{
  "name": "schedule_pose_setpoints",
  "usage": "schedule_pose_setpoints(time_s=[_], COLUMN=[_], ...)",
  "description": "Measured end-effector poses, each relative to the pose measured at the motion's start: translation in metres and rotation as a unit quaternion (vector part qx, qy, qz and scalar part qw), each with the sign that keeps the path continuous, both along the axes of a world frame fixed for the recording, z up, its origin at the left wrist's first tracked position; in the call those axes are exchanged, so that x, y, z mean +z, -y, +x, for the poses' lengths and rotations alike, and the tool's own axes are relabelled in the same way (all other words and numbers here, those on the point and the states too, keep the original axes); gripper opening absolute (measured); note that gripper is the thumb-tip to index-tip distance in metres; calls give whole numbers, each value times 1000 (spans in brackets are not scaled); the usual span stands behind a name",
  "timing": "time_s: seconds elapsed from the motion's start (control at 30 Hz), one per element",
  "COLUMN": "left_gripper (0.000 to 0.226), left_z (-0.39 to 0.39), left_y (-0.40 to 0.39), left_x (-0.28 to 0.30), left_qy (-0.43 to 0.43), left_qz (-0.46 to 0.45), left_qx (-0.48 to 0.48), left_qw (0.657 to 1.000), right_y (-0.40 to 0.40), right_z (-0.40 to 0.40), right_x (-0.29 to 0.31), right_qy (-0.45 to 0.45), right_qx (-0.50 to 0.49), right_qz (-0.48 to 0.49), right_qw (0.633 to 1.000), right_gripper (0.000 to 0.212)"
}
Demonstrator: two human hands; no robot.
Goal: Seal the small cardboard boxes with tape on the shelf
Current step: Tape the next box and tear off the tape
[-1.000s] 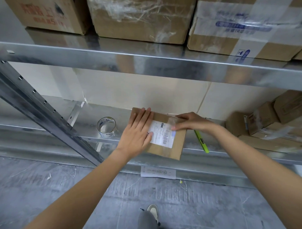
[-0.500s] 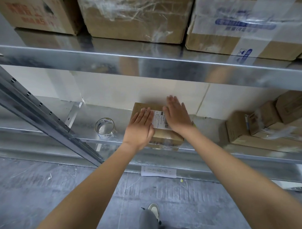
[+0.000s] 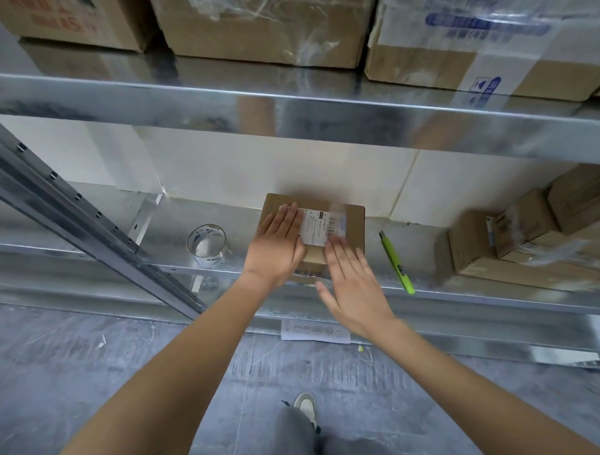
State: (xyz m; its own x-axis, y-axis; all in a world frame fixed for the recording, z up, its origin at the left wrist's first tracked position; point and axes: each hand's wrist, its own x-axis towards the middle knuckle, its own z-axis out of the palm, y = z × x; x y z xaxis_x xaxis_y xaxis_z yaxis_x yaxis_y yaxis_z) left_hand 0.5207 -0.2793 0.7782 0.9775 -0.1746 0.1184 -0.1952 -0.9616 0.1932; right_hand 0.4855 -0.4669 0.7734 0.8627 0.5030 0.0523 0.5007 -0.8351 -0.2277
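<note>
A small cardboard box (image 3: 351, 222) with a white printed label lies flat on the lower metal shelf (image 3: 471, 289), and clear tape runs over its top. My left hand (image 3: 277, 248) presses flat on the box's left half, fingers straight. My right hand (image 3: 353, 286) is flat too, its fingertips touching the near right part of the box top and its palm out past the front edge. A roll of clear tape (image 3: 207, 245) stands on the shelf to the left of the box.
A green utility knife (image 3: 396, 263) lies on the shelf right of the box. More small boxes (image 3: 526, 233) are stacked at the far right. Large cartons (image 3: 267, 20) fill the upper shelf. A slanted metal upright (image 3: 87, 228) crosses at left. A paper slip (image 3: 315, 330) lies on the floor.
The box was laid flat on the shelf from a tilted hold. My right hand has slid back from the far part of the box top toward me, uncovering the green knife.
</note>
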Motion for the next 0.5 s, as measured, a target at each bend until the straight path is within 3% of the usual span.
schedule_pose_setpoints(time_s=[0.27,0.33,0.4,0.5], left_gripper=[58,64,75,69], left_z=[4,3,2,-7], left_y=[-3,-3,-3,-2], left_x=[-3,0,2,1], left_qy=[-5,-24,-27,-7], left_qz=[2,1,-2,-72], left_qx=[-9,-19,3,126], left_qw=[1000,1000,1000,989], right_y=[2,8,15,25], right_z=[2,9,16,23], right_x=[-6,-3,0,3], right_qy=[30,10,-52,-203], right_qx=[1,-11,-79,-154], right_qz=[-7,45,140,303], right_qw=[1000,999,986,918], right_gripper=[66,65,77,89])
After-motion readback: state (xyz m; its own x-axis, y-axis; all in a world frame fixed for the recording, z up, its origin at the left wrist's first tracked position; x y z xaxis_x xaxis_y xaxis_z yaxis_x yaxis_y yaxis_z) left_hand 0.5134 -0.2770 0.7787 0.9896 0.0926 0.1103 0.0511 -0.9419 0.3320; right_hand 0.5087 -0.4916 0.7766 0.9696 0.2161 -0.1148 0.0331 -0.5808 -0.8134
